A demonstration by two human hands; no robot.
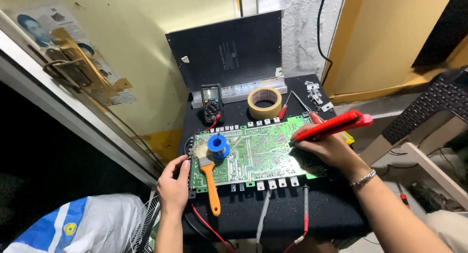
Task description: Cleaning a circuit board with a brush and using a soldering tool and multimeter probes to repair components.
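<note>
1. Red-handled soldering tool (333, 126), long and plastic-bodied, lies in the right hand (325, 146); the grip is pressed together around its lower end, and its dark tip meets the right edge of the large green circuit board (258, 153).
2. That board lies flat on the small black table (273, 211), with white connector tabs along its near and far edges.
3. The left hand (173, 184) rests at the board's left edge, fingers curled against the corner; the grip pinches the edge itself.
4. Right forearm comes in from the lower right, wrist bent down, with a silver chain bracelet (364, 178) on it. Left forearm rises straight from the bottom edge.
5. On the board's left part lie an orange-handled bristle brush (209, 177) and a blue spool of solder wire (218, 145), the spool touching the brush head.
6. Behind the board stand a black handheld multimeter (212, 103), a roll of tan tape (264, 102) and red-handled screwdrivers (285, 108), with small metal brackets (316, 95) further right.
7. A dark perforated metal panel (226, 50) leans upright against the wall behind.
8. Red and grey probe leads (305, 211) trail off the table's near edge.
9. A faded, torn paper poster (63, 48) is stuck on the left wall; a white, blue and yellow plastic bag (80, 228) sits at lower left.
</note>
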